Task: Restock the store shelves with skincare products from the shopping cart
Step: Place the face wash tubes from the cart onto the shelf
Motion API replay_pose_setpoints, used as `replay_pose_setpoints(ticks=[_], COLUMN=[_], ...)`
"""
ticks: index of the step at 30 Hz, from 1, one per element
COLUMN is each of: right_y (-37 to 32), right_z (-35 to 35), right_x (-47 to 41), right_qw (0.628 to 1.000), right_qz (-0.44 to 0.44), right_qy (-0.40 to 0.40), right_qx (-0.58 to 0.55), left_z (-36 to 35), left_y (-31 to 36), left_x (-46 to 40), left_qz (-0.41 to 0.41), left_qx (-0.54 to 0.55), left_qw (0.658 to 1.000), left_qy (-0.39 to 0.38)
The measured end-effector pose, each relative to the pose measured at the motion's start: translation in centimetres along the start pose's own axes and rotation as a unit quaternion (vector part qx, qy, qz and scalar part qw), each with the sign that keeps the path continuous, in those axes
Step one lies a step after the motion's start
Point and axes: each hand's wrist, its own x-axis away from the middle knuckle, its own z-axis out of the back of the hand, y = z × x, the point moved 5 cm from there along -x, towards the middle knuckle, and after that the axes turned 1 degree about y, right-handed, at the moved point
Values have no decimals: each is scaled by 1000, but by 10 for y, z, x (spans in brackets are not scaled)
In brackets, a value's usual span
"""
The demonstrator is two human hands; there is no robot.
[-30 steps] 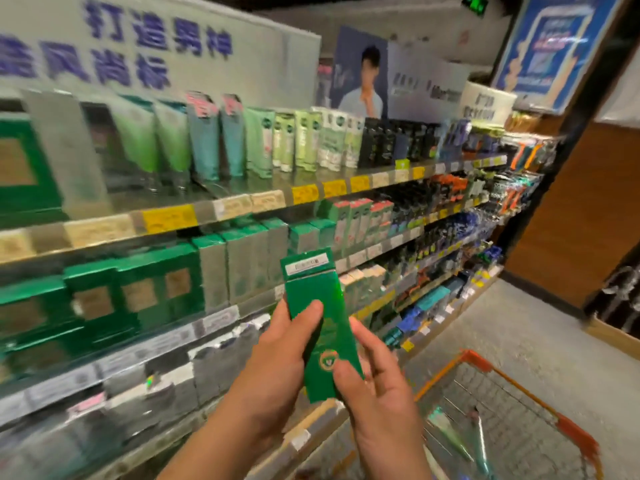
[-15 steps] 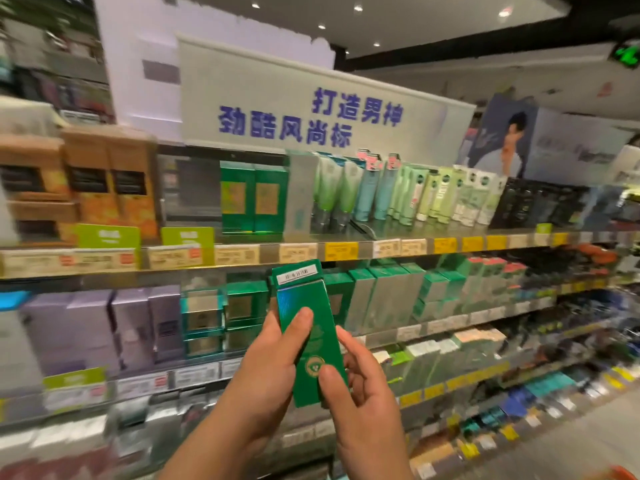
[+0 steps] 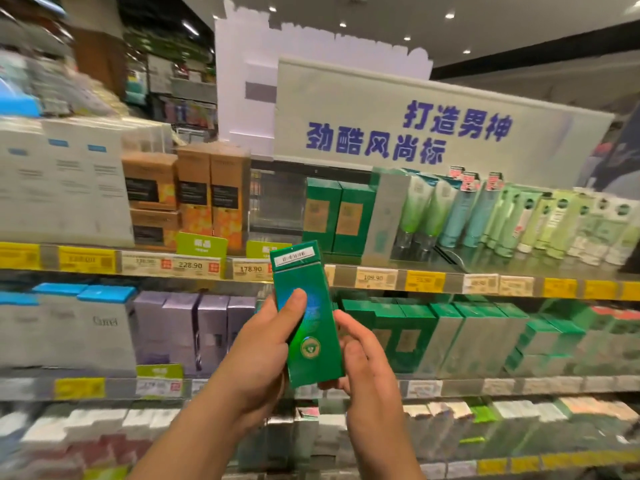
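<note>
Two hands, left hand (image 3: 258, 348) and right hand (image 3: 363, 362), grip glossy rectangular green box (image 3: 306, 313).

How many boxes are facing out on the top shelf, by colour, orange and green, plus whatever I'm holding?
orange boxes: 4
green shelf boxes: 2
held green box, gripped by the left hand and right hand: 1
Total: 7
</note>
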Motion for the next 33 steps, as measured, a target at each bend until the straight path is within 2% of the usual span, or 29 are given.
replay_pose_setpoints(ticks=[9,15,19,24,26,29,31,33], right_y=[-11,-27,-44,-52,-66,-87,-96,-103], right_z=[5,6,2,-13,-21,-37,-50,-59], right_x=[-57,-77,-89,-108,-112,-109,-108,-110], right_qw=[996,982,967,960,936,827,774,743], right_qz=[45,137,198,227,288,453,495,511], right_qy=[-71,-107,-115,-123,-135,-177,-223,-249], right_qx=[11,71,115,104,153,283,325,353], left_z=[-4,0,2,9,11,16,12,14], left_y=[25,38,51,70,75,78,81,84], left_x=[-36,-48,-58,-60,-58,-55,-48,-44], left_qz=[-17,-3,1,-10,6,41,76,91], left_qx=[31,48,72,92,92,103,119,139], left_qw=[998,996,996,996,996,993,988,980], left_qy=[60,81,57,7,-14,-28,-66,-112])
